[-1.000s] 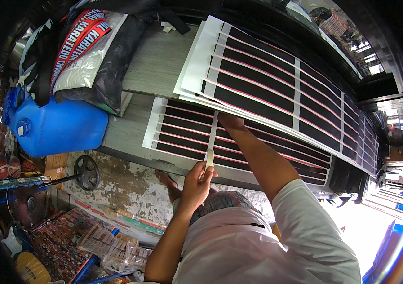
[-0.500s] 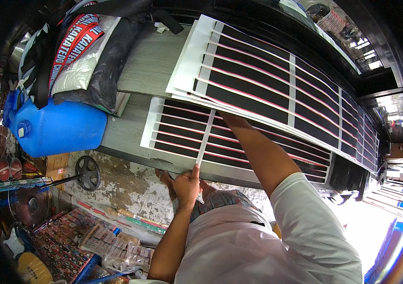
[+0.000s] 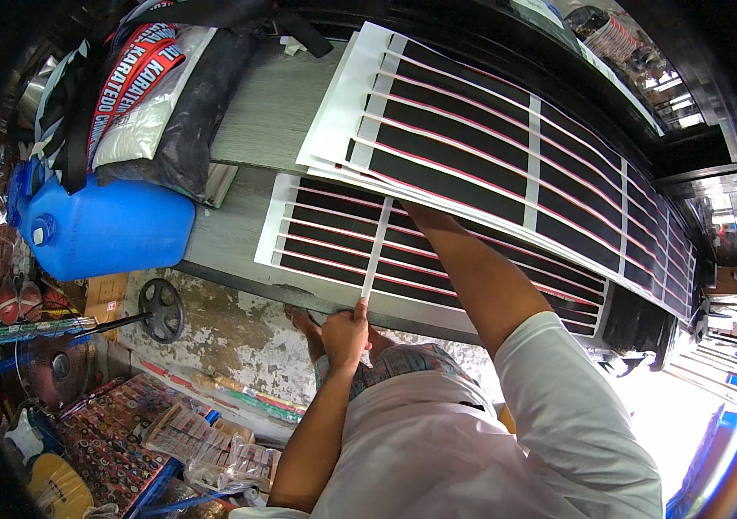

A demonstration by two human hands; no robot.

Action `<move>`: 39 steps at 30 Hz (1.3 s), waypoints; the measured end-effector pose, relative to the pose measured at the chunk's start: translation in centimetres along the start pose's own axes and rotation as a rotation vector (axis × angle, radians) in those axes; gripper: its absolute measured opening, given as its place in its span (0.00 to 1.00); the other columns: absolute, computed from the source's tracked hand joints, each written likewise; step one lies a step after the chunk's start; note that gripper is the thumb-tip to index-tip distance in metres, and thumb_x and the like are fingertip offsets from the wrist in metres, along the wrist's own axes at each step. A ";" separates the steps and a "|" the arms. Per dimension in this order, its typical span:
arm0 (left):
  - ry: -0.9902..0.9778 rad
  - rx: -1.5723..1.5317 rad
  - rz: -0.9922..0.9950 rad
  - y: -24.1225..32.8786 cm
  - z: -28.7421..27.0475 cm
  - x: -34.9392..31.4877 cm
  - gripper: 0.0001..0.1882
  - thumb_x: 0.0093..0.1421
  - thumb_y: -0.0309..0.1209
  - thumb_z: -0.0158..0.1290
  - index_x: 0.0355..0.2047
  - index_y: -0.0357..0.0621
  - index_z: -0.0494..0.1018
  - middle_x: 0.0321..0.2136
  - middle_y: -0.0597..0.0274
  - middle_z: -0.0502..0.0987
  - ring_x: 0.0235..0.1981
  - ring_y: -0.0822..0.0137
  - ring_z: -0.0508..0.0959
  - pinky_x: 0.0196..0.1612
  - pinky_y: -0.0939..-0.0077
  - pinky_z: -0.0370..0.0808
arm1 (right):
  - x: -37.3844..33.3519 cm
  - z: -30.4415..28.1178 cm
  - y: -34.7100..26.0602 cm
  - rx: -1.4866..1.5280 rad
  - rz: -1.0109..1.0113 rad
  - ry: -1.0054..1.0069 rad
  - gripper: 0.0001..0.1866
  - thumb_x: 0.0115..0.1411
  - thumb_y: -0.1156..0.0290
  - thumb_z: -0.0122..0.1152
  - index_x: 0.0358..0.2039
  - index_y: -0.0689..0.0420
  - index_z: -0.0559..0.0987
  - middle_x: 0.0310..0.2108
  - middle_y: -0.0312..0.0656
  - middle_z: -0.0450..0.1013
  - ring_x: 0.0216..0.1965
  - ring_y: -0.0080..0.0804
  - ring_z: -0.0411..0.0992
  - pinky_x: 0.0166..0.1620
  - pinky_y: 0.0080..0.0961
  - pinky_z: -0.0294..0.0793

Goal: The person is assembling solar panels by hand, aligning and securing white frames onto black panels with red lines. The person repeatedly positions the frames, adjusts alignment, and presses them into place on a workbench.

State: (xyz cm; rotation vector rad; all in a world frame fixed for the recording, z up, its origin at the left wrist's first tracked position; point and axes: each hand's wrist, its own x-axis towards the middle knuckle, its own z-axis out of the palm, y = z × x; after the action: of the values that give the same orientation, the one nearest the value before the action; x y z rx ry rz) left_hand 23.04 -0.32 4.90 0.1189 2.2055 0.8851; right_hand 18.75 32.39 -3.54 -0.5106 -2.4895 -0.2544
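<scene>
Near the front edge of the lower shelf, my left hand (image 3: 347,336) pinches the near end of a pale narrow strip (image 3: 376,248). The strip lies taut across a white sheet (image 3: 272,227) with black panels and thin red and white lines. My right forearm (image 3: 476,268) reaches over this sheet and in beneath the upper one; the right hand's fingers are hidden there. A stack of similar large sheets (image 3: 334,121) rests on the upper shelf, overhanging its edge, with several pale strips crossing the top sheet.
Left of the sheets stand a blue jerrycan (image 3: 113,229) and a filled plastic bag (image 3: 156,112) with a red printed band. Below are a dark handwheel (image 3: 162,310), a fan (image 3: 58,363) and packets (image 3: 204,441). Grey shelf boards (image 3: 260,121) show beside the stack.
The view has shifted slightly. My left hand keeps its pinch on the strip, and my right arm stays under the upper sheets.
</scene>
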 end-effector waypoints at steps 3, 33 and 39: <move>-0.043 0.052 -0.019 -0.5 0.2 1.0 0.41 0.78 0.56 0.50 0.15 0.36 0.79 0.09 0.52 0.77 0.13 0.58 0.83 0.22 0.62 0.81 | 0.0 -0.2 -0.1 0.019 -0.005 0.004 0.36 0.78 0.47 0.52 0.78 0.53 0.65 0.80 0.57 0.55 0.77 0.59 0.61 0.78 0.56 0.63; -0.096 0.210 -0.103 2.4 -1.1 1.6 0.33 0.72 0.53 0.55 0.23 0.34 0.83 0.15 0.48 0.82 0.21 0.53 0.88 0.34 0.56 0.86 | -4.4 -14.0 -11.5 0.468 -0.143 -1.074 0.23 0.52 0.60 0.81 0.46 0.58 0.88 0.39 0.56 0.85 0.42 0.57 0.87 0.46 0.50 0.89; -0.075 0.174 0.002 0.8 -0.9 0.1 0.28 0.72 0.51 0.56 0.33 0.33 0.81 0.19 0.49 0.84 0.20 0.55 0.87 0.33 0.56 0.86 | -1.2 -13.2 -14.0 0.322 -0.287 -1.302 0.28 0.49 0.58 0.84 0.50 0.55 0.89 0.47 0.52 0.86 0.49 0.50 0.87 0.46 0.47 0.89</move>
State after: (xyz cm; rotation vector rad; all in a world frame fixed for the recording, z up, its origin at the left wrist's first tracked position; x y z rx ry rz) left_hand 22.25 -0.19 5.78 0.2339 2.2097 0.6772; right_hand 20.48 15.49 5.55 -0.1553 -3.7490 0.5669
